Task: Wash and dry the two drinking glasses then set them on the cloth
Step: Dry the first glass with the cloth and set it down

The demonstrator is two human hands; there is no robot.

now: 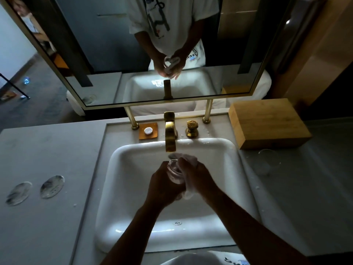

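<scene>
Fingers: left hand (164, 185) curls round the glass (174, 172); right hand (194, 175) grips a white cloth (188, 192) against it.
Sink (133, 188): both hands above the basin, under the tap (170, 137).
Second glass (267, 162): seemingly on the counter (47, 159), right of the sink, below the box (267, 123).

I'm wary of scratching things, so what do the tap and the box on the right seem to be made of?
The tap looks like metal with a brushed gold finish, showing soft yellow glints. The box looks like pale wood, perhaps bamboo, with visible grain lines and a matte surface.
</scene>
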